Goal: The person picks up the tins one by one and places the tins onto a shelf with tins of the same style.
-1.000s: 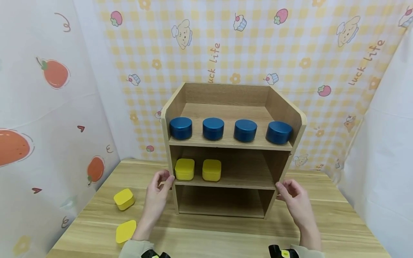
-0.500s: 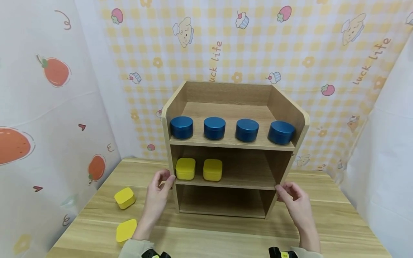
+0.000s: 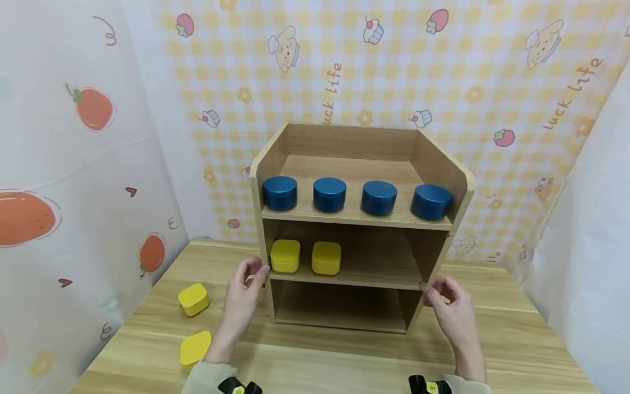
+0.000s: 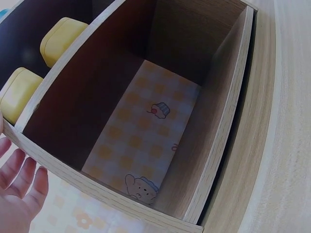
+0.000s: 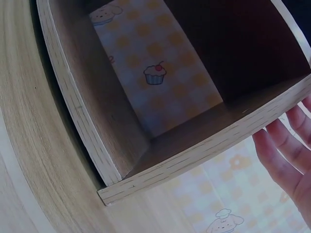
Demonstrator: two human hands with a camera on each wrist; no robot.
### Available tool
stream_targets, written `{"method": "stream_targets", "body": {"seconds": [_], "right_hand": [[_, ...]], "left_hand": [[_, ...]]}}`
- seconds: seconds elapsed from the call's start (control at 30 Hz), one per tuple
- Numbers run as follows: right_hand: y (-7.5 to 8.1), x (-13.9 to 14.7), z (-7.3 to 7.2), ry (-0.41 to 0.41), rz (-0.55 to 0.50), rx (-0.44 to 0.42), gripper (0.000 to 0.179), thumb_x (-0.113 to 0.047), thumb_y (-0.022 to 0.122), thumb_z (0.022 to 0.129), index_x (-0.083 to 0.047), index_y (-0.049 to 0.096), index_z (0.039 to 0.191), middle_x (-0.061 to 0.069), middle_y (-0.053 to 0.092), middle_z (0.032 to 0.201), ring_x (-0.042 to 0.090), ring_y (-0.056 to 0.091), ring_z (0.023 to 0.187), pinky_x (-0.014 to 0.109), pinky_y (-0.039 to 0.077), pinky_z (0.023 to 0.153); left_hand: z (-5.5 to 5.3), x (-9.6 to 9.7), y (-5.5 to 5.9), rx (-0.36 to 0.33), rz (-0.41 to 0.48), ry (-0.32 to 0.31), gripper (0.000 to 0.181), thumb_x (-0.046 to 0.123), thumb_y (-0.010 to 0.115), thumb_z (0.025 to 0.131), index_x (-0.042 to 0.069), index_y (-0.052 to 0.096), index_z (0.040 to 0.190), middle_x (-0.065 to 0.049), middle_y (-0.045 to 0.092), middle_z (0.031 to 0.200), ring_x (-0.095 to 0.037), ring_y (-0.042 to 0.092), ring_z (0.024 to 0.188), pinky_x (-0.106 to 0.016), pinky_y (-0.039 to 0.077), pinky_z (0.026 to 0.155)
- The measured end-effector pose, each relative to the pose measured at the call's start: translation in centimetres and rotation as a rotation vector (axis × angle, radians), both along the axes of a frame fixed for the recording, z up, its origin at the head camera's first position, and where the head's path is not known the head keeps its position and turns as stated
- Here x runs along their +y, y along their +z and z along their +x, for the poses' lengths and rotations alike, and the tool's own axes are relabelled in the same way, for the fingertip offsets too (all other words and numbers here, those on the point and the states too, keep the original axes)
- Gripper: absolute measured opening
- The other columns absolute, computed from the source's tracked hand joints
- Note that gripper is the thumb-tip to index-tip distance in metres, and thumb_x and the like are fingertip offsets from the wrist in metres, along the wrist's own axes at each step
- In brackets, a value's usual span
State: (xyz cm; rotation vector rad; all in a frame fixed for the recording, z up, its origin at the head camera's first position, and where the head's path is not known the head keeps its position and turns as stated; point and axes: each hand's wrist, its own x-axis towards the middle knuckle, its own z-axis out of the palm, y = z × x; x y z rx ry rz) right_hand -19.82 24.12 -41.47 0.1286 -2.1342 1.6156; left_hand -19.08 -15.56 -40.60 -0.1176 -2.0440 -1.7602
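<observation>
A wooden three-tier shelf point(image 3: 351, 219) stands on the table between both hands. My left hand point(image 3: 244, 290) grips its left side panel, thumb at the front edge; in the left wrist view the fingers point(image 4: 36, 182) lie along the panel's outer face. Opposite, my right hand point(image 3: 453, 312) holds the right side panel at about the same height, and its fingers point(image 5: 272, 160) touch the outer face in the right wrist view. Several round blue tins, such as the leftmost tin point(image 3: 280, 192), line the top tier. Two yellow square tins point(image 3: 285, 255) sit at the left of the middle tier.
Two more yellow tins lie left of the shelf, a farther tin point(image 3: 193, 299) and a nearer tin point(image 3: 195, 348) beside the left forearm. Behind the wooden table point(image 3: 339, 377) hangs a checked cloth point(image 3: 364, 65); a white cloth point(image 3: 585, 230) borders the right.
The head view has shifted slightly, so the scene sits a little farther right. Both hands keep their places on the shelf's sides, and the tins have not moved.
</observation>
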Motion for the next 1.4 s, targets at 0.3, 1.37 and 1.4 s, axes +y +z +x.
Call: {"method": "stream_targets", "body": {"seconds": [0.3,1.37,1.4], "right_hand": [[-0.1,0.3,-0.2,-0.057,0.069,0.01,0.013,-0.004,0.067,0.092,0.0,0.061,0.081,0.007,0.066,0.074,0.012,0.065,0.063,0.023,0.055,0.061],[-0.7,-0.2,-0.3,-0.055,0.057,0.024,0.015,-0.004,0.066,0.092,-0.001,0.06,0.078,0.004,0.061,0.073,0.011,0.065,0.065,0.027,0.056,0.06],[-0.7,-0.2,-0.3,-0.056,0.059,0.023,0.015,-0.004,0.066,0.092,-0.002,0.06,0.078,0.005,0.061,0.073,0.012,0.065,0.064,0.027,0.056,0.06]], "left_hand": [[-0.5,0.1,0.2,-0.001,-0.019,-0.026,0.027,0.023,0.061,0.099,0.0,0.056,0.113,-0.013,0.057,0.107,-0.018,0.054,0.098,-0.022,0.051,0.079],[7.2,-11.1,-2.4,-0.1,-0.808,-0.065,0.039,0.031,0.073,0.089,0.011,0.062,0.121,-0.003,0.057,0.12,-0.031,0.054,0.112,-0.056,0.049,0.085],[7.4,-11.4,-2.5,-0.114,-0.814,-0.079,0.044,0.033,0.075,0.087,0.011,0.061,0.123,-0.006,0.056,0.122,-0.034,0.053,0.113,-0.059,0.049,0.084]]}}
